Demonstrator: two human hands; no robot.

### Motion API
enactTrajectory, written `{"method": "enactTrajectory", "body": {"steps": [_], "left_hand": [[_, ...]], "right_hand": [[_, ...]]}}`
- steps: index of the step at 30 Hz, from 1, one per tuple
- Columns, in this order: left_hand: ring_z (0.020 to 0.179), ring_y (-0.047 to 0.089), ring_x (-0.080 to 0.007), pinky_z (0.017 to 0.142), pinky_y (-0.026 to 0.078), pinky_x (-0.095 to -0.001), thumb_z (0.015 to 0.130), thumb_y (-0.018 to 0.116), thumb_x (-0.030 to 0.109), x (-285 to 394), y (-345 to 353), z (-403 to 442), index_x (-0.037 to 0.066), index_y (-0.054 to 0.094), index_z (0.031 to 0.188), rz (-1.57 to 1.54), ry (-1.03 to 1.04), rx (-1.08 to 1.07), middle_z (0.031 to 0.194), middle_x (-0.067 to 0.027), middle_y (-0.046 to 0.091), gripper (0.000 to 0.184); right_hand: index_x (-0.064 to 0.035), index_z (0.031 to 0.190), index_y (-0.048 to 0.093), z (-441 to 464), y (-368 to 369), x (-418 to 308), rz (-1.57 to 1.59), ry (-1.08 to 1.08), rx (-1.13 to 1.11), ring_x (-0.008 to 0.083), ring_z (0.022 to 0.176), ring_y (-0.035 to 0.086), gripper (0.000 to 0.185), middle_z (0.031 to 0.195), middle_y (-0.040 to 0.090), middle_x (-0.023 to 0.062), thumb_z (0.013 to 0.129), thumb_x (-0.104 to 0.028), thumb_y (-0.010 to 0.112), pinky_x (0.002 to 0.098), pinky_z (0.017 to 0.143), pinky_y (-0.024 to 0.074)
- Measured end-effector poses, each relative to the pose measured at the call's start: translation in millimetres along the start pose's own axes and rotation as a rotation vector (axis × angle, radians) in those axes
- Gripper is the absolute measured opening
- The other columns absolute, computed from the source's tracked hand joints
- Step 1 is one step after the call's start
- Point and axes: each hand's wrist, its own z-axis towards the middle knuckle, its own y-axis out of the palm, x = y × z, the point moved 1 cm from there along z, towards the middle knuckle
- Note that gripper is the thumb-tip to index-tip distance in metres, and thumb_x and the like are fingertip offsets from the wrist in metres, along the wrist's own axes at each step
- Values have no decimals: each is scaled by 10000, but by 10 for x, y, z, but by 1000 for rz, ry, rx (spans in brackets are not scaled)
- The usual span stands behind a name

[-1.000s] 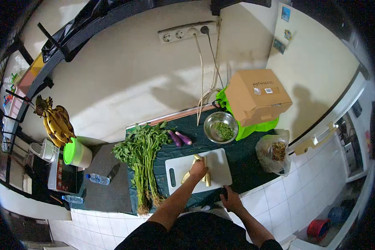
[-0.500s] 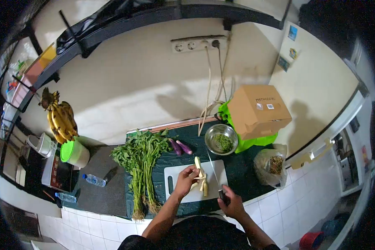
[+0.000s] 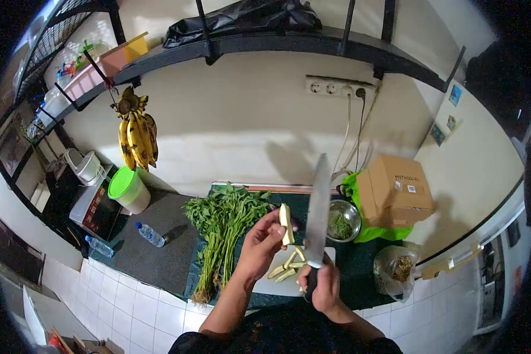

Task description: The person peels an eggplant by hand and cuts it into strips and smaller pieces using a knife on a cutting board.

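My left hand (image 3: 261, 245) pinches a pale cream-green vegetable piece (image 3: 286, 224), its kind unclear, held upright above the board. In my right hand (image 3: 324, 289) is a knife (image 3: 318, 206), gripped by its black handle with the blade pointing up. Below both hands lies a white cutting board (image 3: 280, 288), partly covered by them. Several pale cut strips (image 3: 288, 273) rest on it. A purple eggplant (image 3: 294, 225) shows only in part behind my left hand.
Leafy greens with roots (image 3: 224, 236) lie left of the board. Behind it stand a metal bowl (image 3: 355, 218) of chopped greens and a cardboard box (image 3: 395, 192). A plastic bag (image 3: 389, 283) sits right; bottles (image 3: 150, 235) and a lidded tub (image 3: 133, 194) left. Bananas (image 3: 138, 138) hang above.
Both hands have risen from the board. The knife has swung from slanting over the board to upright, and the pale piece has lifted off the strips. The camera view has shifted.
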Motion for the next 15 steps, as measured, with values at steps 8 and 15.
{"method": "enactTrajectory", "body": {"steps": [8, 15], "left_hand": [[924, 593, -125, 836, 510, -311, 969, 587, 76, -95, 193, -24, 93, 386, 1473, -133, -114, -49, 1015, -7, 600, 543], [934, 592, -153, 861, 516, -332, 960, 607, 82, -193, 178, -3, 109, 425, 1420, -174, -126, -77, 1048, -28, 591, 496]], "right_hand": [[-5, 1476, 364, -113, -39, -48, -71, 33, -55, 103, 615, 546, 524, 697, 598, 40, 1021, -251, 449, 271, 591, 449], [13, 1482, 346, -104, -79, -48, -28, 42, -86, 115, 668, 557, 547, 730, 592, 42, 1015, -235, 485, 273, 641, 463]]}}
